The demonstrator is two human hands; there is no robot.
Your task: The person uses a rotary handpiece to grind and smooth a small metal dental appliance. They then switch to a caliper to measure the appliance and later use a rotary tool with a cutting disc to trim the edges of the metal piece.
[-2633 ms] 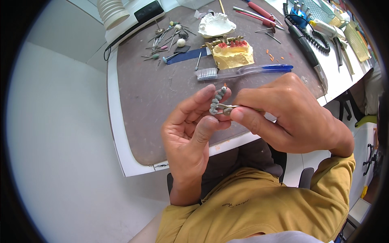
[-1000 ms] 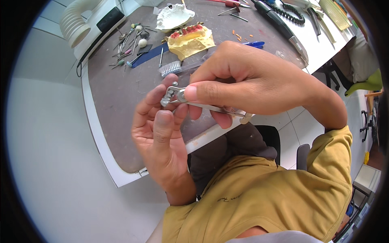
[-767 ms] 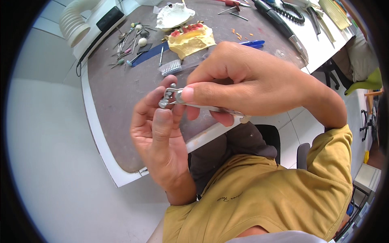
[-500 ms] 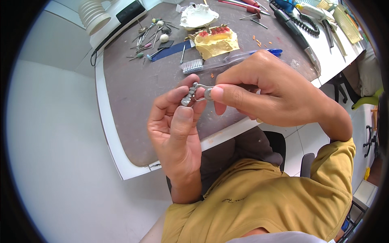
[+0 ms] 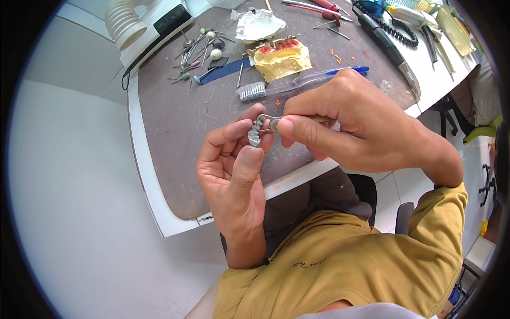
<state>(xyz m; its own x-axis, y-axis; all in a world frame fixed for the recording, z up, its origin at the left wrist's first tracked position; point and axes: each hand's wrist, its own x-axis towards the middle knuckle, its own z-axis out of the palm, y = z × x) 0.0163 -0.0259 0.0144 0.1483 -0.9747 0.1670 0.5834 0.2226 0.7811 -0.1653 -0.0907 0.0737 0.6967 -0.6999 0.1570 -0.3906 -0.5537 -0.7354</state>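
Between the thumb and fingers of my left hand point(image 5: 234, 173) is a grey metal dental bridge point(image 5: 254, 136), a curved row of tooth-shaped units standing roughly upright. My right hand point(image 5: 353, 130) pinches a small metal dental caliper point(image 5: 273, 125) between thumb and forefinger. Its curved jaws reach to the upper part of the bridge; whether both tips touch it is too small to tell. Most of the caliper's handle is hidden by my right fingers. Both hands are raised over the near edge of the brown bench mat point(image 5: 175, 154).
Beyond my hands lie a clear-handled toothbrush point(image 5: 252, 91), a yellow dental model point(image 5: 284, 64) with red parts and a white plaster model point(image 5: 259, 25). Several rotary burs point(image 5: 186, 61) are scattered at the left near a suction hose point(image 5: 125, 24). A black handpiece point(image 5: 380, 33) rests at the right.
The bridge has turned more upright in my left fingers and shifted slightly right and down. The caliper has tilted, with its jaws now closer round the bridge's upper part.
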